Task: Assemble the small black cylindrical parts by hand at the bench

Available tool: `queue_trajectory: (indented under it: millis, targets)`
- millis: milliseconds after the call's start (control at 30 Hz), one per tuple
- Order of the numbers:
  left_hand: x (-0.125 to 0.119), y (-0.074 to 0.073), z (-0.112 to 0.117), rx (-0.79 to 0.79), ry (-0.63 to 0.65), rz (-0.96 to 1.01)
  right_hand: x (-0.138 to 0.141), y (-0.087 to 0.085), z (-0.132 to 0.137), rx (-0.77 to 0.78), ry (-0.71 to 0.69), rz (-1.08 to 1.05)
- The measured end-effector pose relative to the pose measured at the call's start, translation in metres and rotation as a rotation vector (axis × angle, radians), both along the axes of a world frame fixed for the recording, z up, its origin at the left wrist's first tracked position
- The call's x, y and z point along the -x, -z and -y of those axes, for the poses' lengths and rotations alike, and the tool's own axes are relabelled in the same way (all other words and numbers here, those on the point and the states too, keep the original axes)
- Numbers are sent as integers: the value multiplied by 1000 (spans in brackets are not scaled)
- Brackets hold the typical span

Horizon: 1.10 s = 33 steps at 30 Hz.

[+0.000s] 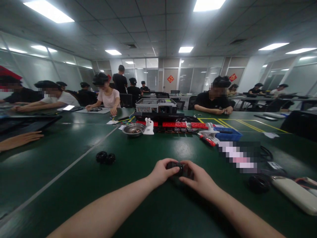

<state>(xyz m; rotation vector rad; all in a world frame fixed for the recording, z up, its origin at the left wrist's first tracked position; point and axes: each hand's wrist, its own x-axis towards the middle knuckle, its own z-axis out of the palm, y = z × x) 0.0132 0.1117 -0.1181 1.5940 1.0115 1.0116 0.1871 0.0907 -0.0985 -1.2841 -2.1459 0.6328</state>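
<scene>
Close in front of me, a small black wheel [178, 169] is held just over the green table. My left hand [160, 172] is closed on it, with the thumb lying across its side. From the other side my right hand [196, 178] curves round the wheel, its fingertips at the upper edge and its thumb lower down. Part of the wheel is hidden by the fingers. Two similar black wheels [106, 158] lie side by side to the left. Another black wheel [259, 183] rests at the right, near a white power bank [294, 193].
A metal bowl [134, 130] of small parts stands ahead, beside a white figure [149, 127]. Behind them are a red strip [178, 124] and an open metal case [156, 105]. A blue tray [228, 134] and red-handled tool [207, 140] lie right. A co-worker's hand [22, 140] rests left.
</scene>
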Motion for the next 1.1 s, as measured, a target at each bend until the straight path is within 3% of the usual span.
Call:
queue_trajectory:
  millis: [200, 267, 367, 500, 600, 733, 800, 967, 1100]
  targets:
    - [2, -9, 13, -309, -22, -247, 1, 8, -7, 291, 10, -209]
    - [2, -10, 15, -362, 1, -293, 2, 10, -8, 382, -12, -244]
    - [3, -11, 16, -371, 7, -315, 5, 10, -7, 398, -37, -290]
    - [2, -8, 11, -259, -3, -211, 4, 4, -4, 212, -41, -275]
    - [-2, -1, 6, -63, 53, -33, 3, 0, 1, 67, -36, -180]
    - [-6, 5, 4, 178, 98, 124, 3, -1, 4, 50, -35, -106]
    - [-6, 2, 6, 120, 56, 83, 4, 0, 3, 69, -34, -131]
    - [1, -11, 15, -276, -16, -192, 4, 6, -5, 275, -9, -242]
    - [2, -14, 19, -377, 9, -251, 4, 11, -7, 435, -25, -283]
